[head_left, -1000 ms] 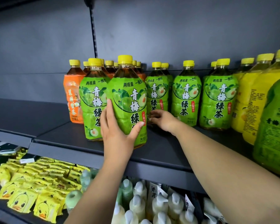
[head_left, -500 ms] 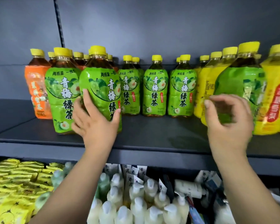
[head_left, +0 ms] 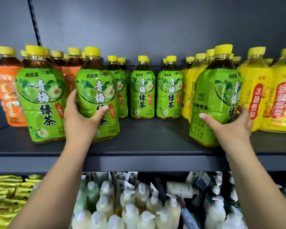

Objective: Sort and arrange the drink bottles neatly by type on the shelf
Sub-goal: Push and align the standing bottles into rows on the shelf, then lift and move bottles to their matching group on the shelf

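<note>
On the dark shelf stand yellow-capped tea bottles. My left hand grips a green-label bottle at the front left, next to another green bottle. My right hand wraps around a tilted green-label bottle at the front right, in front of the yellow ones. Two more green bottles stand further back in the middle. Orange-label bottles are at the far left, yellow-label bottles at the right.
Bare shelf surface lies between my two hands. Below the shelf edge are yellow snack packets on the left and several white pump bottles in the middle and right. A dark back wall closes the shelf behind the bottles.
My right hand has closed around the green bottle on the right, which now leans left. My left hand stays on its bottle. The view has shifted right and closer.
</note>
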Tool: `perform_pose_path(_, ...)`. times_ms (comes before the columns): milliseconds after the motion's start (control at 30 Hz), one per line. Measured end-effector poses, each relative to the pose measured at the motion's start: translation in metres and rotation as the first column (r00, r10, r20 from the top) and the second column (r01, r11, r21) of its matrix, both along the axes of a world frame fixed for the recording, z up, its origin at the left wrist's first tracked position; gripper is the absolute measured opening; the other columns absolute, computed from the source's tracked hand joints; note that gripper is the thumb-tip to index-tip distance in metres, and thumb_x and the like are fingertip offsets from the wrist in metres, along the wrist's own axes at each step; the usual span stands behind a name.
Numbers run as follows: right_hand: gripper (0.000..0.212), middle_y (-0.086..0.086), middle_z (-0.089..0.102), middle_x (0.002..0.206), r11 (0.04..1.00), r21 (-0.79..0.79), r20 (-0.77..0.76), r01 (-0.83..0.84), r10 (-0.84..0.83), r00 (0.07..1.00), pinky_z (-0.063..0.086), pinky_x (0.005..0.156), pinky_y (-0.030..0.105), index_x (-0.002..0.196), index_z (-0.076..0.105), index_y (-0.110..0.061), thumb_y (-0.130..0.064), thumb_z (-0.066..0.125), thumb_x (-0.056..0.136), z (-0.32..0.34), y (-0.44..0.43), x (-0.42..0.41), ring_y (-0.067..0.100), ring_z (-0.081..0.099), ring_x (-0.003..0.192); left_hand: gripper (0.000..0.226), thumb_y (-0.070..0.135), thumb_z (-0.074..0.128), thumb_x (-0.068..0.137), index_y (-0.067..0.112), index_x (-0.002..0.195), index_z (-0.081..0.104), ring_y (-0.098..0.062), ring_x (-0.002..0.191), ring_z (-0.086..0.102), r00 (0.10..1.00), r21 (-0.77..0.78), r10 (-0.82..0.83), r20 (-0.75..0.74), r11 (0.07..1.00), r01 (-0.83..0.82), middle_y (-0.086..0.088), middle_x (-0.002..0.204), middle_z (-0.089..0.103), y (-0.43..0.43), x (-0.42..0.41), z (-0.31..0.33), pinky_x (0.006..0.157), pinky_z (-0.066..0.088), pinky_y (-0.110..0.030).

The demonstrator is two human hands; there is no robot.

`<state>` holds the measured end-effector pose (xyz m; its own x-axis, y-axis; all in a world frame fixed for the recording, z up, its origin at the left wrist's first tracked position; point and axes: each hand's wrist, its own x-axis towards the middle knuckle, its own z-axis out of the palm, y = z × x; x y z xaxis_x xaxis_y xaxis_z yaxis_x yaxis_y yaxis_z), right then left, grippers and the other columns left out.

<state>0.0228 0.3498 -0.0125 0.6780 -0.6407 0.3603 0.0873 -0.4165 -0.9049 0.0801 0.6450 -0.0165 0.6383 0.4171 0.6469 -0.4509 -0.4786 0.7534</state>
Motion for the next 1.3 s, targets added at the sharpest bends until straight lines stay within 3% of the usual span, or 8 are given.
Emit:
perform_pose_path(167, 0.111, 0.009, 0.014, 0.153, 0.985, -0.13, -0.121, -0.109, 0.093, 0.988, 0.018, 0.113, 0.044, 0.146, 0.012, -0.015, -0.059, 0.071, 0.063, 0.005, 0.028, 0.015, 0.026, 0.012, 0.142, 0.092, 0.036, 0.078, 0.064, 0.016, 0.139, 0.028, -0.019, 0.123, 0.046, 0.979, 0.039, -0.183, -0.086, 0.982, 0.187, -0.004, 0.136, 0.045, -0.026, 0.009, 0.009, 0.107, 0.037, -0.04)
perform_pose_path(300, 0.11, 0.011, 0.014, 0.153, 0.967, -0.17, -0.169, -0.19, 0.162, 0.972, 0.022, 0.112, 0.043, 0.146, 0.012, -0.013, -0.06, 0.07, 0.065, 0.01, 0.048, 0.038, 0.028, 0.015, 0.141, 0.095, 0.032, 0.077, 0.069, 0.014, 0.142, 0.02, -0.021, 0.131, 0.037, 0.952, 0.086, -0.251, -0.176, 0.959, 0.269, -0.008, 0.144, 0.036, -0.053, 0.018, 0.019, 0.111, 0.029, -0.035)
perform_pose_path(500, 0.108, 0.003, 0.027, 0.15, 0.809, 0.22, -0.135, -0.545, 0.578, 0.805, 0.024, 0.109, 0.037, 0.145, 0.011, -0.019, -0.044, 0.077, 0.063, 0.015, 0.026, 0.047, 0.021, 0.029, 0.134, 0.092, 0.032, 0.072, 0.076, 0.014, 0.144, 0.012, -0.018, 0.134, 0.03, 0.91, 0.097, -0.313, -0.271, 0.932, 0.35, -0.006, 0.148, 0.029, -0.068, 0.027, 0.025, 0.106, 0.024, -0.027)
perform_pose_path(733, 0.111, 0.009, 0.026, 0.15, 0.944, -0.195, -0.265, -0.266, 0.21, 0.941, 0.031, 0.106, 0.039, 0.143, 0.014, -0.01, -0.067, 0.066, 0.064, 0.016, 0.042, 0.066, 0.027, 0.029, 0.136, 0.092, 0.036, 0.072, 0.076, 0.01, 0.142, 0.013, -0.023, 0.135, 0.026, 0.917, 0.126, -0.271, -0.293, 0.94, 0.318, -0.011, 0.148, 0.024, -0.082, 0.041, 0.025, 0.109, 0.023, -0.033)
perform_pose_path(867, 0.111, 0.004, 0.011, 0.156, 0.894, -0.026, -0.273, -0.446, 0.423, 0.864, 0.022, 0.111, 0.038, 0.147, -0.008, -0.017, -0.049, 0.069, 0.074, 0.006, 0.032, 0.072, 0.024, 0.017, 0.142, 0.101, 0.03, 0.076, 0.072, 0.017, 0.145, 0.008, -0.022, 0.136, 0.028, 0.887, 0.094, -0.347, -0.305, 0.916, 0.39, -0.008, 0.149, 0.024, -0.077, 0.048, 0.017, 0.113, 0.025, -0.038)
perform_pose_path(1033, 0.084, 0.002, 0.045, 0.14, 0.872, 0.028, -0.226, -0.488, 0.481, 0.847, 0.035, 0.101, 0.034, 0.14, 0.028, -0.015, -0.036, 0.074, 0.074, -0.002, 0.02, 0.082, 0.023, 0.044, 0.126, 0.122, 0.018, 0.083, 0.061, 0.034, 0.146, -0.003, -0.04, 0.126, 0.043, 0.828, 0.076, -0.422, -0.37, 0.874, 0.479, 0.0, 0.151, 0.02, -0.07, 0.053, 0.007, 0.104, 0.036, -0.053)
perform_pose_path(1167, 0.095, 0.004, 0.039, 0.145, 0.884, 0.038, -0.213, -0.466, 0.463, 0.861, 0.033, 0.109, 0.045, 0.144, 0.021, -0.015, -0.039, 0.076, 0.071, -0.001, 0.024, 0.094, 0.026, 0.039, 0.131, 0.119, 0.016, 0.081, 0.064, 0.033, 0.146, -0.004, -0.037, 0.127, 0.043, 0.819, 0.068, -0.44, -0.367, 0.866, 0.495, 0.0, 0.151, 0.024, -0.074, 0.056, 0.009, 0.105, 0.036, -0.051)
perform_pose_path(1300, 0.096, 0.004, 0.038, 0.146, 0.893, 0.034, -0.212, -0.449, 0.445, 0.87, 0.032, 0.109, 0.044, 0.145, 0.019, -0.014, -0.038, 0.076, 0.072, -0.003, 0.025, 0.094, 0.025, 0.038, 0.132, 0.118, 0.014, 0.079, 0.067, 0.032, 0.146, -0.006, -0.028, 0.132, 0.037, 0.806, 0.052, -0.468, -0.361, 0.853, 0.519, 0.0, 0.15, 0.027, -0.075, 0.057, 0.009, 0.108, 0.033, -0.048)
